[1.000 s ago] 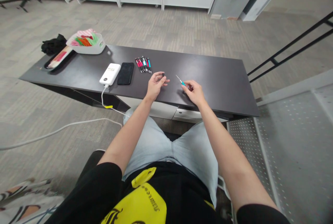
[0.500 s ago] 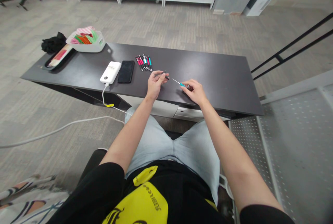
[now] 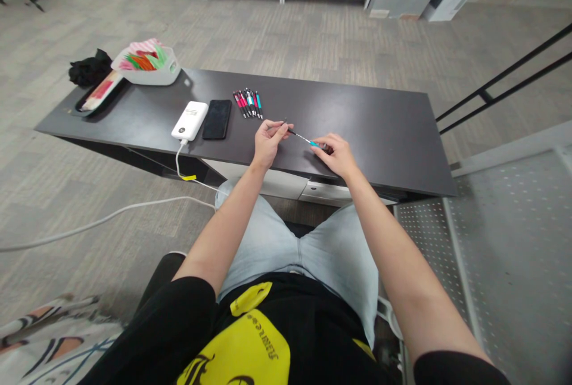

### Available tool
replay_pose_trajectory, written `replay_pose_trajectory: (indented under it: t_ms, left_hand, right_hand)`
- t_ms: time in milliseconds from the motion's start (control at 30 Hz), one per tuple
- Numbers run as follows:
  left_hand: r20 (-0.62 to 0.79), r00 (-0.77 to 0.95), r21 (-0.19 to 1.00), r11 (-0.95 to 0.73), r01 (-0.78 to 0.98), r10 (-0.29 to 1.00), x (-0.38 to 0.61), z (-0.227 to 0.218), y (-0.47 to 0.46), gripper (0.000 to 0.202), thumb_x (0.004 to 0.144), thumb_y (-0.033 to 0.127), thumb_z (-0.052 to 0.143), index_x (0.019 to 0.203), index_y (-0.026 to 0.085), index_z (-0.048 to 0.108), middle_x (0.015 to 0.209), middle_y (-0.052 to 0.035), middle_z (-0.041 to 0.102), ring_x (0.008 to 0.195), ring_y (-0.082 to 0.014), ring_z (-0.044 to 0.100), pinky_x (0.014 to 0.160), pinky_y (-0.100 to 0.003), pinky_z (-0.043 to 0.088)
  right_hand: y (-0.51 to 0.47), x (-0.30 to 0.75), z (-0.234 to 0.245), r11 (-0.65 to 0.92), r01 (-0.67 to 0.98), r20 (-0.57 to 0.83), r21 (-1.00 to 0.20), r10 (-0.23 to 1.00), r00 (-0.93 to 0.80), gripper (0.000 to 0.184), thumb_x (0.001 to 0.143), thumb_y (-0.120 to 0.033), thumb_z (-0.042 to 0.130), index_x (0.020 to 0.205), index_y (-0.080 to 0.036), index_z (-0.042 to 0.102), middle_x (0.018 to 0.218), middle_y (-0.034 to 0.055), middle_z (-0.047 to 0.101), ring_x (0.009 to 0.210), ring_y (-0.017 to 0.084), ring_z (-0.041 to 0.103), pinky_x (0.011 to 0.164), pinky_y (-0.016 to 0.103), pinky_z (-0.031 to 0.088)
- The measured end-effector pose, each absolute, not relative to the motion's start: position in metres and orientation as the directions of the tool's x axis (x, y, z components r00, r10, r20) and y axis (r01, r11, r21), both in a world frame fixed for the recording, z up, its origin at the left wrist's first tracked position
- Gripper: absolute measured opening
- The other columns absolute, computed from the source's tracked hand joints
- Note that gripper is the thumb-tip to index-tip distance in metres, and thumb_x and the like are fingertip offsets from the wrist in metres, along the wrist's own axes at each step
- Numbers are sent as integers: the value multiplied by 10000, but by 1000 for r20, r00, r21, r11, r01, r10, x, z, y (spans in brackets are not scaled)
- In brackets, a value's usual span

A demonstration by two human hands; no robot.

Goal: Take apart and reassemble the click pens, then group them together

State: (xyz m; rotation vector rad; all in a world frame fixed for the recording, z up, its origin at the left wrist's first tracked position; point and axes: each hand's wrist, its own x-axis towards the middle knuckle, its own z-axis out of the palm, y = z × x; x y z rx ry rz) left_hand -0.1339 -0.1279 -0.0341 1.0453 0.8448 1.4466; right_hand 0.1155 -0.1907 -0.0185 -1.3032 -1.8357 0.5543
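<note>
Over the dark table, my left hand [image 3: 270, 139] pinches a small black pen part [image 3: 291, 131] between thumb and fingers. My right hand [image 3: 336, 154] grips a blue pen barrel [image 3: 314, 143], mostly covered by the fingers. A thin, light pen refill [image 3: 302, 137] sticks out of that barrel towards the left, and its end meets the black part; whether it sits inside cannot be made out. Beyond my left hand lies a row of several pens [image 3: 248, 103] with pink, blue and black bodies, side by side on the tabletop.
Left of the pens lie a black phone [image 3: 217, 119] and a white power bank [image 3: 190, 121] with a white cable [image 3: 177, 161]. At the far left stand a white basket [image 3: 154, 77] of colourful items, a dark tray [image 3: 92, 112] and a black cloth bundle [image 3: 90, 68].
The black pen part and the refill tip have come together; half a second ago a small gap lay between them. Both hands stay in nearly the same place, still gripping.
</note>
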Motion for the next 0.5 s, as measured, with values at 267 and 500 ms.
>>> replay_pose_trajectory:
  t_ms: [267, 500]
  left_hand:
    - [157, 57, 932, -129, -339, 986, -134, -32, -130, 601, 857, 597, 1125, 993, 252, 653, 1069, -87, 941, 930, -233, 912, 875, -359, 684]
    - [166, 63, 927, -134, -349, 984, -134, -31, -131, 674, 781, 670, 1150, 975, 252, 658, 1052, -78, 947, 915, -227, 919, 862, -349, 694]
  right_hand:
    - [-191, 117, -20, 414, 568, 385, -712, 906, -177, 342, 1095, -630, 808, 1155, -325, 950, 936, 105, 753, 870, 332, 663, 934, 565, 604]
    - [-190, 118, -21, 370, 598, 351, -711, 924, -154, 218, 1079, -505, 855, 1157, -325, 949, 937, 83, 755, 863, 306, 644, 920, 529, 600]
